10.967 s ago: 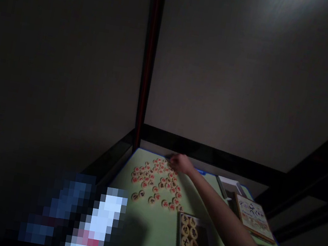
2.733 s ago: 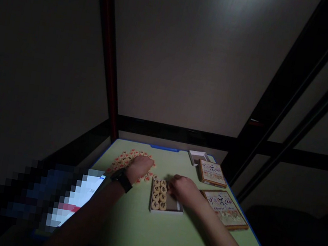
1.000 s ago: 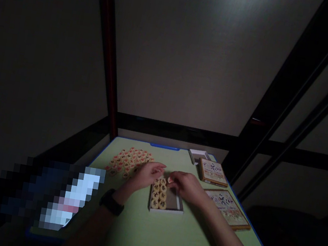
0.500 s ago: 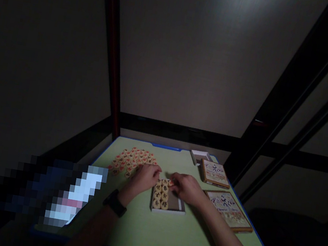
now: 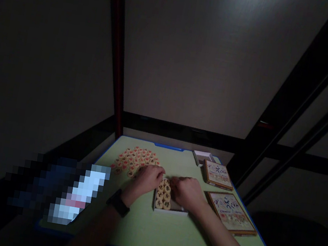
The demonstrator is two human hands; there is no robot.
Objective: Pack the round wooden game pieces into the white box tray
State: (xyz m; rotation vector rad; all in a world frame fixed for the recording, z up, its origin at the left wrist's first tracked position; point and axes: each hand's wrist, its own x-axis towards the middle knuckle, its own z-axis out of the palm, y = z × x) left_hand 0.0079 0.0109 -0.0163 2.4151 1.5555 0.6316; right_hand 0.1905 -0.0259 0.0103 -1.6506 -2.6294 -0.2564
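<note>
A shallow white-edged box (image 5: 170,211) stands on the table, with round wooden Chinese chess pieces (image 5: 160,195) in two columns along its left side. My left hand (image 5: 149,178), a dark watch on its wrist, is closed at the box's far left corner; whatever its fingertips grip is hidden. Over the right part of the box, my right hand (image 5: 188,192) is closed, its curled fingers beside the far end of the columns. What those fingers hold cannot be seen. Left of the box lies a loose heap of pieces (image 5: 136,158) with red and black characters, partly behind my left hand.
Two printed Chinese chess boxes, a nearer one (image 5: 232,213) and a farther one (image 5: 218,174), lie along the right edge. An open white tray (image 5: 203,158) sits behind them. A bright blurred-out patch (image 5: 86,190) is at left. The green table (image 5: 145,237) has a blue rim.
My right hand has turned and lowered over the box, hiding the red-marked piece that showed at its fingertips. My left hand stays at the corner. The whole view has shifted slightly.
</note>
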